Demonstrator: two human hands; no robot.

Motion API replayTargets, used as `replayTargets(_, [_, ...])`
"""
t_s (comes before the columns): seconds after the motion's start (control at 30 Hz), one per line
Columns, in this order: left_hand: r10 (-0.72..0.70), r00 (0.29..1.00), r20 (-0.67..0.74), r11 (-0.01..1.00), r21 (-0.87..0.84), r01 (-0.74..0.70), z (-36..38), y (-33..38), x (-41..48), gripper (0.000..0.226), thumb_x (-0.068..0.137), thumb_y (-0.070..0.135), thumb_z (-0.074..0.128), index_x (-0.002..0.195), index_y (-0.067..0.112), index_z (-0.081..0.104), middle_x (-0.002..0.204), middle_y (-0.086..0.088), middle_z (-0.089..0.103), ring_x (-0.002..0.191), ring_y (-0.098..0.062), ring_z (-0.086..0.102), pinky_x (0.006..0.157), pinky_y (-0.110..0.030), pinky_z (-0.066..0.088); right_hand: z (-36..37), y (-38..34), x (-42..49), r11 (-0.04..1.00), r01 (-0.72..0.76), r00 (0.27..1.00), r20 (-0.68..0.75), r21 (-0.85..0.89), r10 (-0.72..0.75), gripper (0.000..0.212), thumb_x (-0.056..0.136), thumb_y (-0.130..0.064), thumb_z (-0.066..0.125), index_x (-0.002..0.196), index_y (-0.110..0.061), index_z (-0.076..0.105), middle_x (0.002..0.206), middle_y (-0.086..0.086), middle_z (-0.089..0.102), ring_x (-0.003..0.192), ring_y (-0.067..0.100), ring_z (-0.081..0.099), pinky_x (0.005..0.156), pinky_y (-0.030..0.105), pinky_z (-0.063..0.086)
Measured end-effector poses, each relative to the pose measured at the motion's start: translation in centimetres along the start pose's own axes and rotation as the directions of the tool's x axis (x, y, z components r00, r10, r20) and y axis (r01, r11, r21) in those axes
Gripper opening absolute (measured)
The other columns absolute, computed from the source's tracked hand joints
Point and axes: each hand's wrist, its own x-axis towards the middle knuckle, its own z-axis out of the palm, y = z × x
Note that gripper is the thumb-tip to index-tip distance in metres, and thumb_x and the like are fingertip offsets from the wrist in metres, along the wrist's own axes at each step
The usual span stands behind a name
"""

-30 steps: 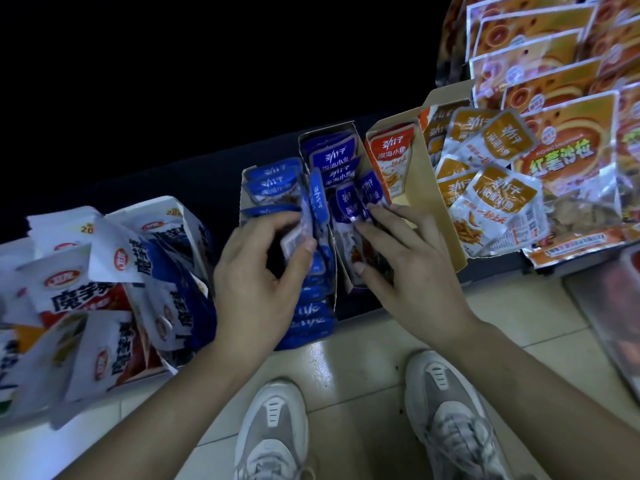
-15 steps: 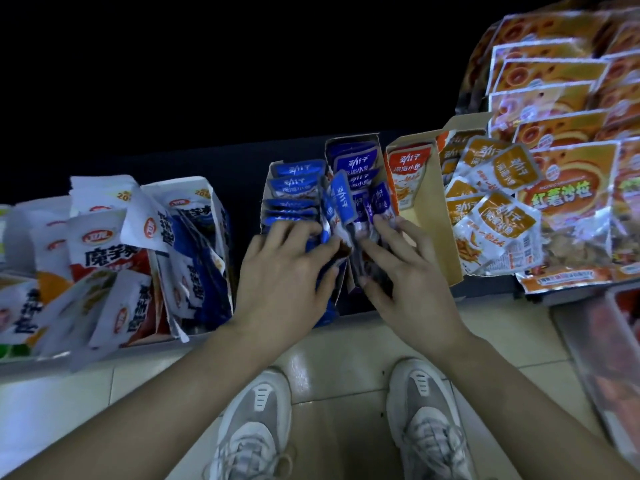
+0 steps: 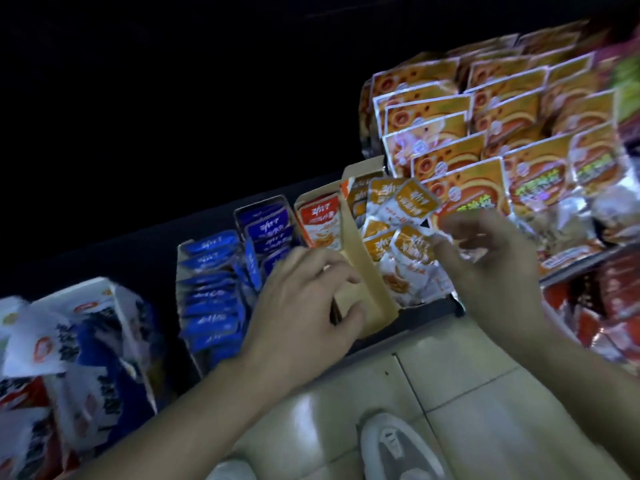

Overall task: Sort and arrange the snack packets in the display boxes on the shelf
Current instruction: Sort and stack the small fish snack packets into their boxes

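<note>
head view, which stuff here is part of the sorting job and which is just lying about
In the job:
- left hand gripping the cardboard box
- right hand at the orange packets
- blue packets
- red packet

Just there:
- big orange bags
- red packs, lower shelf
- shoe
- floor tiles

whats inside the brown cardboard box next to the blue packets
One red-orange packet stands at the far end of the cardboard box. The left hand grips the near end, hiding whatever is there.
</note>
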Motion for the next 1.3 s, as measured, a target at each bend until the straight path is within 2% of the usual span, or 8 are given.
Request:
replayTargets(0.1, [0.086,0.995,0.056,0.994,0.06,-0.09,1.4,0.5,3.2,0.044,0.089,0.044,0.056,0.128,0.023,0.063,0.128,0.005,0.06,0.121,-0.02,0.05,0.099,-0.045,0.047,-0.5,1.1,3.2,0.994,-0.088,0.993,0.078,-0.064,0.093,0.042,0.086,-0.023,0.077,0.123,-0.019,0.059,0.118,-0.002,0.056,0.1,0.013,0.056,0.077,0.017,0.046])
replayTargets(0.27, [0.057,0.994,0.093,0.977,0.201,-0.075,2.9,-0.7,8.5,0.076,0.092,0.048,0.061,0.156,0.017,0.031,0.154,-0.001,0.042,0.136,-0.025,0.036,0.109,-0.044,0.039,1.2,2.4,7.7,0.994,-0.067,0.906,0.413,-0.085,0.096,0.079,0.084,-0.031,0.078,0.151,-0.026,0.035,0.14,-0.006,0.051,0.118,0.01,0.05,0.092,0.029,0.046])
replayTargets(0.4, [0.035,0.993,0.111,0.952,0.299,-0.067,4.1,-2.0,9.1,0.085,0.088,0.056,0.054,0.156,0.011,0.031,0.145,-0.001,0.051,0.135,-0.025,0.035,0.102,-0.04,0.044,3.1,3.8,7.8,0.997,-0.068,0.905,0.422,0.029,0.05,0.053,0.089,-0.024,0.075,0.137,-0.02,0.054,0.123,-0.001,0.066,0.108,0.009,0.063,0.09,0.035,0.056])
replayTargets(0.57, [-0.058,0.998,0.013,0.997,0.043,0.057,4.2,-3.8,8.4,0.071,0.088,0.041,0.058,0.153,0.023,0.033,0.139,0.008,0.055,0.135,-0.01,0.032,0.093,-0.033,0.049,3.2,4.8,5.6,0.996,0.062,0.927,0.367,0.06,-0.08,0.008,0.096,-0.018,0.064,0.102,-0.016,0.069,0.089,-0.001,0.066,0.084,0.013,0.061,0.071,0.034,0.05])
replayTargets(0.73, [0.023,0.995,-0.097,0.993,0.122,-0.011,5.0,-3.9,8.8,0.048,0.098,0.029,0.038,0.139,0.015,0.059,0.117,-0.001,0.066,0.109,-0.017,0.044,0.08,-0.032,0.041,2.3,5.3,4.0,0.983,0.181,0.895,0.417,-0.014,-0.159,0.016,0.101,-0.028,0.053,0.097,-0.023,0.068,0.086,-0.005,0.064,0.091,0.016,0.05,0.079,0.032,0.043])
replayTargets(0.9, [0.06,0.996,-0.072,0.996,0.077,-0.054,5.2,-4.2,9.3,0.025,0.096,0.035,0.061,0.116,0.031,0.076,0.093,0.014,0.062,0.092,-0.015,0.047,0.074,-0.034,0.04,1.8,6.0,2.6,0.964,0.265,0.882,0.402,0.006,-0.245,0.037,0.089,-0.061,0.057,0.112,-0.033,0.063,0.109,-0.019,0.061,0.106,0.013,0.052,0.086,0.029,0.045])
replayTargets(1.07, [0.121,0.989,0.086,0.993,-0.019,-0.12,4.0,-4.3,9.0,0.023,0.094,0.039,0.065,0.114,0.049,0.071,0.108,0.027,0.068,0.093,-0.012,0.054,0.078,-0.036,0.037,1.1,6.2,1.6,0.948,0.315,0.875,0.401,-0.047,-0.271,0.044,0.08,-0.053,0.072,0.114,-0.027,0.061,0.147,-0.009,0.044,0.127,0.013,0.048,0.099,0.034,0.044])
replayTargets(1.3, [0.11,0.983,0.144,0.992,0.046,-0.118,3.6,-4.0,9.1,0.036,0.088,0.052,0.067,0.123,0.044,0.068,0.106,0.014,0.074,0.089,-0.012,0.06,0.071,-0.036,0.052,0.9,6.0,1.1,0.933,0.353,0.858,0.424,-0.076,-0.29,0.038,0.082,-0.047,0.073,0.109,-0.023,0.063,0.132,-0.013,0.061,0.115,0.013,0.055,0.09,0.045,0.049])
